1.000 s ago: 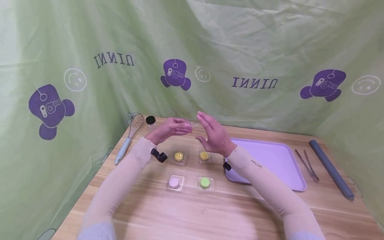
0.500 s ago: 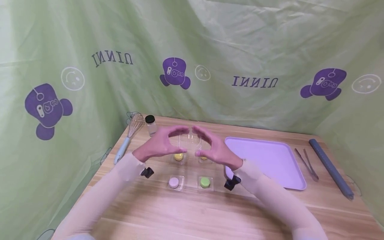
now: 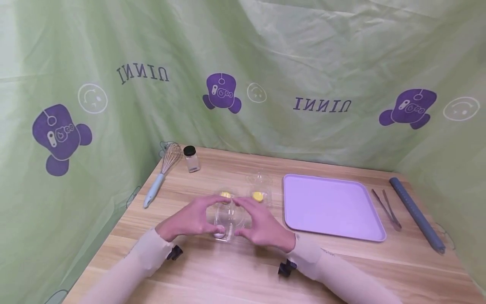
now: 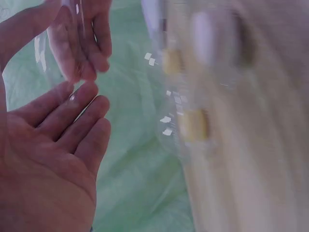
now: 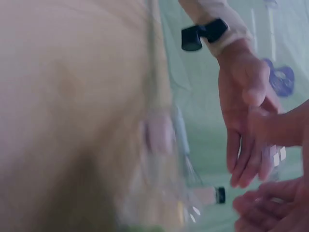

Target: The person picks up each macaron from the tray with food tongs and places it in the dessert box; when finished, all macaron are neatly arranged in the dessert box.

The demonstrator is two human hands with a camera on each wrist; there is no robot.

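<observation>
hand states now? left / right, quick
Left hand: fingers on the clear lid, holding it.
Right hand: holding the same lid from the other side.

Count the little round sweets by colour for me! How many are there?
Yellow sweets: 2
Pale pink sweet: 1
Total in view: 3
The left hand and right hand hold a clear lid there and may hide more.
</observation>
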